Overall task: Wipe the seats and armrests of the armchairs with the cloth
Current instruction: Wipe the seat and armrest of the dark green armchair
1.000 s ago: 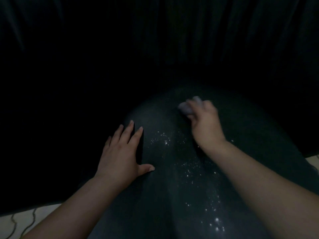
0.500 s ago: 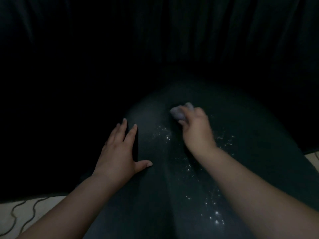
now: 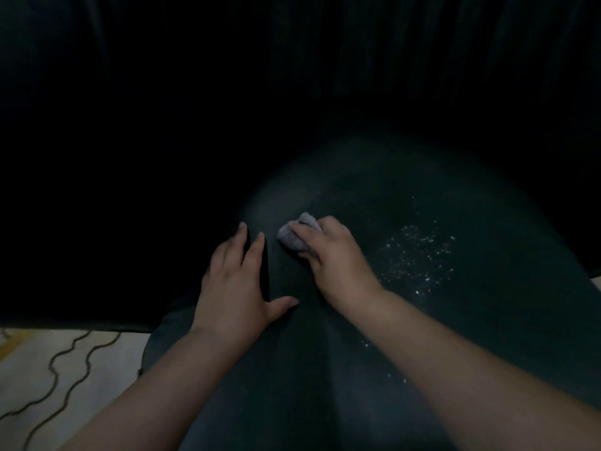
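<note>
The right hand (image 3: pixel 335 258) was clamped around a bunched pale cloth (image 3: pixel 294 234), pressing it on the dark armchair surface (image 3: pixel 422 320). The left hand (image 3: pixel 232 288) lay flat just to its left, fingers spread, holding nothing. White specks (image 3: pixel 413 255) dotted the surface to the right.

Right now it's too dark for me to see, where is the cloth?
Mid-frame in the head view, the cloth is bunched in the right hand on the dark armrest, beside the left hand.
</note>
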Demonstrator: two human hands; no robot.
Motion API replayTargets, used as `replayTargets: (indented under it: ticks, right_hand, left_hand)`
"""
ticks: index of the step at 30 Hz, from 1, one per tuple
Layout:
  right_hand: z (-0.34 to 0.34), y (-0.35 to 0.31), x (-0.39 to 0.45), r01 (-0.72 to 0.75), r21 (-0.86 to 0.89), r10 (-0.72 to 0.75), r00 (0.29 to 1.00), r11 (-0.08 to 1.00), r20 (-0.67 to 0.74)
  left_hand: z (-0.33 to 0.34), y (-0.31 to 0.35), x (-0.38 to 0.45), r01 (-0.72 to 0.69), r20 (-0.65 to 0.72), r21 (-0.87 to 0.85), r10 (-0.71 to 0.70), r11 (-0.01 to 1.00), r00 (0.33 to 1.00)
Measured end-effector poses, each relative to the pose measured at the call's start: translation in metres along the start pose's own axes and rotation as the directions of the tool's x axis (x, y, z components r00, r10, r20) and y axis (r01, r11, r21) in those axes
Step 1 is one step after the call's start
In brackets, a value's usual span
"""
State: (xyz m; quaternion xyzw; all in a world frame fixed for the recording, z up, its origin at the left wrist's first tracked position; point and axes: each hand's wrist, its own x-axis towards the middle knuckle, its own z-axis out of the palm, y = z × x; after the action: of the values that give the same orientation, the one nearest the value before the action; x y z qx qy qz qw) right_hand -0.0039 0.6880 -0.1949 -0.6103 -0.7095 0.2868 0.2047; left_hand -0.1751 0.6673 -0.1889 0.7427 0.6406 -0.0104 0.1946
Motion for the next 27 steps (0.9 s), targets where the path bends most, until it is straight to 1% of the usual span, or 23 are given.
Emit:
replayTargets:
  ticks: [1,2,4,5,6,8,9,10,11,12,14,15,19,22,24,25,27]
  right_hand:
    - [-0.008,0.008,0.002,-0.005,-0.007,0.005,1.0,1.0,-0.001]
    - [-0.018,0.021,0.006,-0.048,-0.027,0.047,0.998,0.998,-0.032]
    - [-0.036,0.043,0.007,-0.204,-0.046,0.195,0.969,0.978,-0.152]
    - [-0.038,0.044,0.004,-0.235,-0.038,0.224,0.957,0.971,-0.184]
    - [-0.034,0.038,0.0,-0.201,-0.032,0.192,0.966,0.979,-0.173]
    - [-0.019,0.017,-0.012,-0.035,-0.04,0.033,0.998,0.999,-0.051]
    - [-0.014,0.009,-0.017,0.023,-0.029,-0.023,1.0,0.999,-0.001]
    - [-0.013,0.006,-0.018,0.037,-0.018,-0.036,0.999,0.999,0.01]
    - [-0.017,0.009,-0.018,0.021,-0.003,-0.021,0.999,1.0,-0.035]
    - [-0.026,0.016,-0.017,-0.01,0.018,0.012,0.993,1.0,-0.121]
    - [-0.053,0.038,-0.018,-0.086,0.043,0.094,0.95,0.995,-0.296]
    - [-0.07,0.052,-0.019,-0.131,0.04,0.136,0.928,0.991,-0.347]
    - [-0.116,0.106,-0.033,-0.315,-0.02,0.278,0.861,0.949,-0.425]
    - [-0.113,0.123,-0.043,-0.387,-0.03,0.336,0.833,0.921,-0.439]
    - [-0.098,0.121,-0.044,-0.441,-0.018,0.389,0.811,0.898,-0.436]
    - [-0.087,0.114,-0.042,-0.432,-0.033,0.379,0.823,0.901,-0.422]
    - [-0.065,0.094,-0.039,-0.326,-0.052,0.291,0.895,0.944,-0.338]
  left_hand:
    - [0.0,0.001,-0.003,-0.006,0.01,0.016,0.005,1.0,1.0]
    - [0.001,0.001,-0.006,-0.013,0.018,0.033,0.013,0.999,1.0]
    - [0.001,0.002,-0.01,-0.02,0.025,0.05,0.019,0.999,1.0]
    - [0.001,0.003,-0.012,-0.019,0.029,0.055,0.017,0.998,0.999]
    - [0.002,0.004,-0.013,-0.013,0.033,0.061,0.011,0.998,0.999]
    - [0.002,0.008,-0.013,0.003,0.04,0.064,-0.005,0.998,0.999]
    - [0.002,0.01,-0.013,0.009,0.043,0.06,-0.011,0.998,0.999]
    - [0.002,0.011,-0.012,0.009,0.046,0.058,-0.011,0.998,0.999]
    - [0.002,0.013,-0.012,0.004,0.047,0.062,-0.007,0.998,0.999]
    - [0.002,0.014,-0.012,-0.004,0.051,0.07,0.0,0.998,0.999]
    - [0.001,0.018,-0.01,-0.027,0.06,0.08,0.023,0.996,0.998]
    - [0.0,0.02,-0.009,-0.038,0.064,0.077,0.034,0.996,0.997]
    - [-0.002,0.034,0.001,-0.062,0.089,0.047,0.058,0.997,0.994]
    - [-0.004,0.04,0.008,-0.05,0.098,0.066,0.043,0.997,0.994]
    - [-0.005,0.041,0.013,-0.05,0.095,0.091,0.042,0.995,0.995]
    - [-0.005,0.042,0.015,-0.052,0.099,0.104,0.042,0.993,0.994]
    - [-0.004,0.045,0.018,-0.057,0.117,0.13,0.041,0.99,0.992]
